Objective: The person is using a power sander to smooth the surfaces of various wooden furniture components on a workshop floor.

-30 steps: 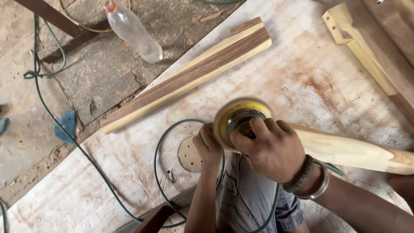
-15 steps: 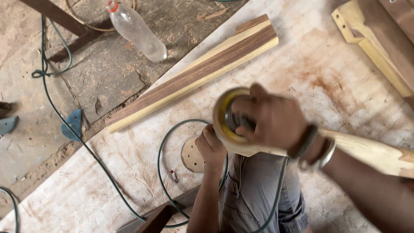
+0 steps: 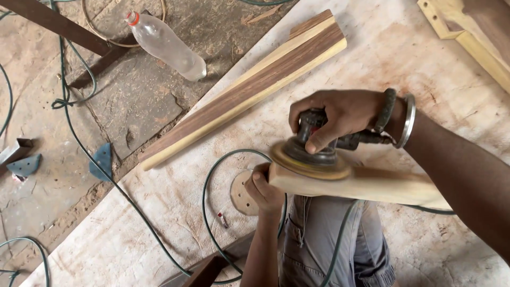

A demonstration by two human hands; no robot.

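My right hand (image 3: pixel 340 117) grips a round orbital sander (image 3: pixel 311 155) from above; its yellow-edged pad rests on the near end of a pale wooden piece (image 3: pixel 366 186). That piece runs off to the right under my forearm. My left hand (image 3: pixel 264 190) is closed around the left end of the pale piece, holding it from below. Two bracelets sit on my right wrist. My grey trousers show beneath the wood.
A long two-tone wooden board (image 3: pixel 244 90) lies diagonally on the sheet. A loose sanding disc (image 3: pixel 241 194) lies by my left hand. The green cable (image 3: pixel 210 212) loops across the floor. An empty plastic bottle (image 3: pixel 167 45) lies at upper left, a yellow wooden frame (image 3: pixel 462 32) at upper right.
The sander has slid left along the pale piece and tilted, so its pad now sits at the end by my left hand. My left hand stays on the wood's end.
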